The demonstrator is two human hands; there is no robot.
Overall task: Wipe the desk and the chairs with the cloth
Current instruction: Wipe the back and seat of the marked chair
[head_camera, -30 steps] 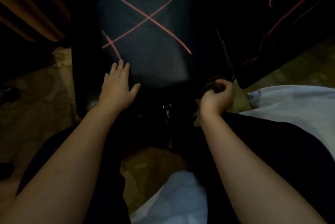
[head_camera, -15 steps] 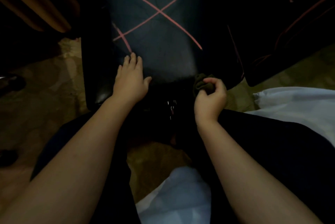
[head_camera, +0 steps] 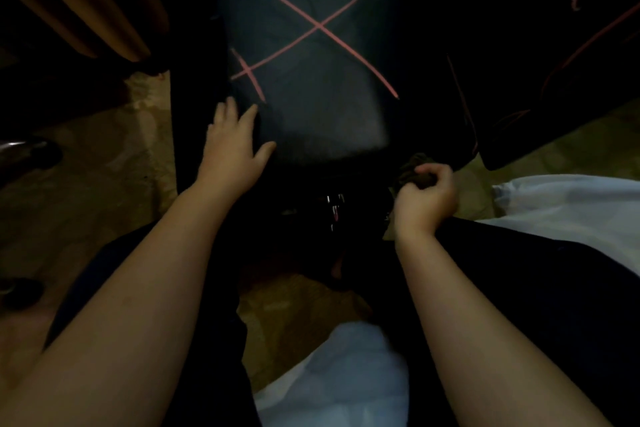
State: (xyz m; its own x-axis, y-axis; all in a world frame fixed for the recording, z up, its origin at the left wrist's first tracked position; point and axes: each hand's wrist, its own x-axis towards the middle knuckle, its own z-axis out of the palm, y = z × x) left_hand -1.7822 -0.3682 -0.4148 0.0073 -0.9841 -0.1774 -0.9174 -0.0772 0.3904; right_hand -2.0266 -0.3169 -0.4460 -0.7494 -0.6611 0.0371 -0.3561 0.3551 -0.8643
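Dark upholstery marked with a thin pink cross covers the black padded chair [head_camera: 311, 87], which fills the upper middle of the view. The left hand [head_camera: 232, 149] rests flat on the chair's left side, its grip apart, with the fingers straight and spread and the thumb out to the side. The right hand [head_camera: 427, 201] sits at the chair's near right corner, its grip clamped on a dark olive crumpled cloth [head_camera: 410, 167]. The cloth is bunched inside the curled fingers and thumb and pokes out above the knuckles; the dim light hides whether it touches the chair. A second black chair with pink lines [head_camera: 536, 63] stands just to the right. Small shiny metal parts [head_camera: 332, 205] glint between the two wrists. A mottled tan floor [head_camera: 104, 191] lies beneath, an orange pleated curtain [head_camera: 86, 1] hangs at upper left, and white fabric [head_camera: 571, 212] lies at right.
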